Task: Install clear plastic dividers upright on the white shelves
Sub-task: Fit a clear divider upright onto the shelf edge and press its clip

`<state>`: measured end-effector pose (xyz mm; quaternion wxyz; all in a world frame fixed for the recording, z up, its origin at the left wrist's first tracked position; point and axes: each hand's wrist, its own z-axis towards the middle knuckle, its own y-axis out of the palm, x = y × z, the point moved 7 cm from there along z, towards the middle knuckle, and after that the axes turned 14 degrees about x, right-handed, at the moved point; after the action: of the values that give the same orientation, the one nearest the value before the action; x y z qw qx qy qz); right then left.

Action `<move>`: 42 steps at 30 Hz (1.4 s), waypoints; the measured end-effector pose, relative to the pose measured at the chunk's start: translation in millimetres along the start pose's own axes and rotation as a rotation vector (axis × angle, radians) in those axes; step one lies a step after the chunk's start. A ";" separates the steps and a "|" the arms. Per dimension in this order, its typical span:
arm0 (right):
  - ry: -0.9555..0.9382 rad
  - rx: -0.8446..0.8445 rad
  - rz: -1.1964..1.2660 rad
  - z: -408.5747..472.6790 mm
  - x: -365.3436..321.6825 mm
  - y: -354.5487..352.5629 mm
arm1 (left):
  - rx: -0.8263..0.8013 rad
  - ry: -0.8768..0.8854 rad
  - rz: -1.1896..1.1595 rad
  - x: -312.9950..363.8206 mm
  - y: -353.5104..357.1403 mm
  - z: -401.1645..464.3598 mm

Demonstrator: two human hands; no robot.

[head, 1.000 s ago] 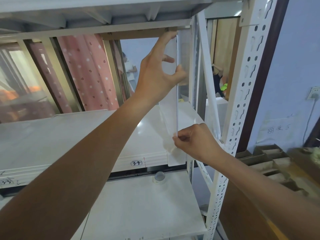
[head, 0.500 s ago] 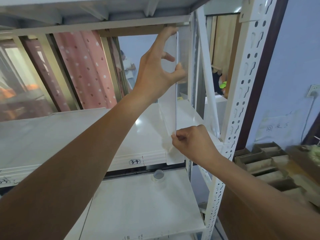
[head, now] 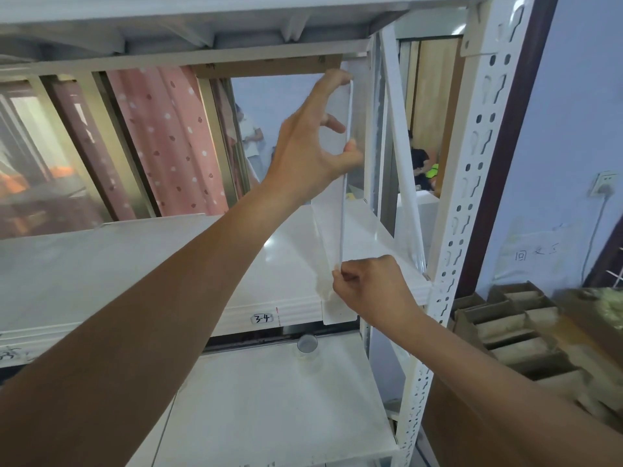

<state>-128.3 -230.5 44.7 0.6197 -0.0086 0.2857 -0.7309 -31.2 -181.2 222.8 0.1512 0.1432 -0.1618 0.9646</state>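
Note:
A clear plastic divider (head: 342,210) stands upright near the right end of the white shelf (head: 135,264), edge-on to me, its foot hanging over the shelf's front lip. My left hand (head: 313,143) holds its upper part, thumb on the near edge and fingers reaching up to its top corner. My right hand (head: 367,288) pinches the divider's lower front edge just above the lip. A second clear sheet (head: 404,183) leans against the rack's right post.
The perforated white upright (head: 472,183) stands close to the right of both hands. A roll of clear tape (head: 307,345) lies on the lower shelf (head: 269,416). Cardboard boxes (head: 519,328) are stacked at the right. People stand beyond the rack.
Both hands keep their hold on the divider. The view has shifted slightly; the divider stays upright in the same spot.

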 end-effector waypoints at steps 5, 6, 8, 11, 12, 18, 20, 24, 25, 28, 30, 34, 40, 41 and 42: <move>0.002 0.035 0.002 -3.3 6.3 3.6 | -0.006 -0.010 -0.008 -4.2 2.3 -3.9; -0.001 0.032 0.009 -3.1 6.8 4.5 | 0.002 -0.010 -0.004 -6.5 0.1 -4.4; 0.000 0.034 0.002 -4.4 8.8 5.3 | 0.017 -0.008 -0.001 -8.0 -2.6 -4.6; 0.021 0.026 -0.018 -8.3 10.8 6.2 | -0.002 0.006 0.005 -3.3 3.3 -6.0; 0.019 0.028 -0.022 -9.5 10.6 6.5 | -0.013 0.017 0.003 -1.8 5.2 -6.3; -0.005 0.036 -0.046 -14.5 6.5 6.2 | -0.043 0.026 0.011 1.8 8.2 -13.7; -0.008 0.035 -0.031 -13.9 6.9 7.1 | -0.026 0.026 0.014 2.0 3.8 -14.2; -0.006 0.028 -0.043 -15.6 8.4 7.5 | -0.016 0.015 0.008 -0.7 -2.9 -16.0; -0.012 0.028 -0.047 -16.4 7.6 7.0 | -0.018 0.018 0.010 0.0 -3.6 -16.2; -0.018 -0.001 -0.032 -13.6 9.0 4.5 | -0.033 0.025 0.031 2.8 -3.3 -15.0; -0.018 -0.044 0.000 -10.2 11.8 3.2 | -0.034 0.017 0.043 1.9 -5.1 -15.7; 0.083 -0.174 0.178 -12.2 21.3 -2.6 | -0.003 -0.082 -0.057 -3.6 -18.4 -30.5; 0.077 -0.221 0.122 -18.9 33.4 -24.1 | 0.082 -0.264 0.030 -36.1 -33.6 -114.1; 0.062 -0.232 0.119 -19.8 35.3 -24.9 | 0.052 -0.273 0.081 -43.5 -30.8 -131.0; 0.048 -0.246 0.121 -20.6 36.5 -24.7 | 0.001 -0.276 0.131 -50.8 -26.1 -146.8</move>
<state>-166.5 -253.7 25.6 0.6501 -0.0497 0.3876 -0.6517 -9.3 -117.9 80.2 0.0641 0.2636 -0.1894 0.9437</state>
